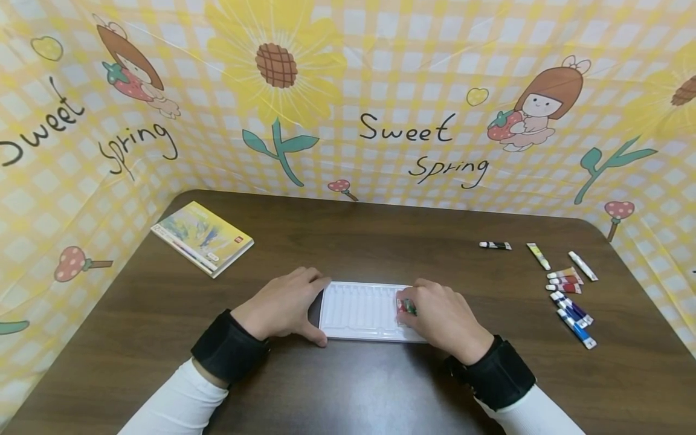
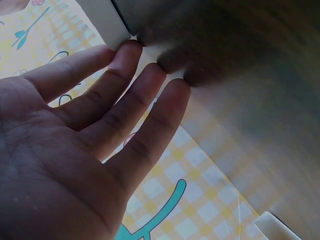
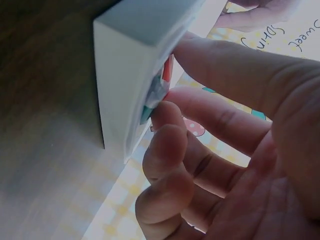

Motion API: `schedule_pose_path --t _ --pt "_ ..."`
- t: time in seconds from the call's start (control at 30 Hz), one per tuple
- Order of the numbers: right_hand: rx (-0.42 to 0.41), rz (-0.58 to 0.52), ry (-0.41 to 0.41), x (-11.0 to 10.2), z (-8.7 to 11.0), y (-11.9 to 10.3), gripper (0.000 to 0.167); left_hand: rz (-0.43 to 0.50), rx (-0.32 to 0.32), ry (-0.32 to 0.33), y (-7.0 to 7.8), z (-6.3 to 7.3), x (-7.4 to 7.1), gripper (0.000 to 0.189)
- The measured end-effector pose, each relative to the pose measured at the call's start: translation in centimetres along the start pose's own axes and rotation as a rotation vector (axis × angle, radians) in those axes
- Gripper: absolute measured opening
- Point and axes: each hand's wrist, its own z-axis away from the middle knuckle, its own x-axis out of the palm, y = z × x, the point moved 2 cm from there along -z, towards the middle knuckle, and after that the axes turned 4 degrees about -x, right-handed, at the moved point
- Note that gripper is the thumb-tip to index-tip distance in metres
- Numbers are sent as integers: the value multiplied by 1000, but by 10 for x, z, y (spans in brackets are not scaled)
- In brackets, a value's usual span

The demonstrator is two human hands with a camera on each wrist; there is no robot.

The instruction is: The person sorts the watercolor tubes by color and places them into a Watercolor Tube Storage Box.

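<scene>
A white ribbed paint tray point(image 1: 359, 311), boxed with pale sides, lies on the dark table in front of me. My left hand point(image 1: 285, 305) holds its left end, thumb at the near corner and index finger at the far one. In the left wrist view several fingertips point(image 2: 177, 90) reach down to the tabletop beside the box. Over the tray's right end, my right hand point(image 1: 443, 314) pinches a paint tube with red and green on it point(image 3: 156, 92) between thumb and fingers. The tube sits within the tray's rim, partly hidden by the hand.
Several loose paint tubes lie to the right, among them a black one point(image 1: 495, 246), a yellow-green one point(image 1: 538, 257), a white one point(image 1: 583, 266) and a blue one point(image 1: 576, 329). A yellow-covered pad point(image 1: 203, 235) lies at the back left. Patterned cloth point(image 1: 413, 72) hangs behind the table.
</scene>
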Motion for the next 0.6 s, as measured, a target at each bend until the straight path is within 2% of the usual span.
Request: schedule_pose_path --t 0.6 --pt "21 21 -28 2 -1 -1 35 0 -1 -7 0 0 0 103"
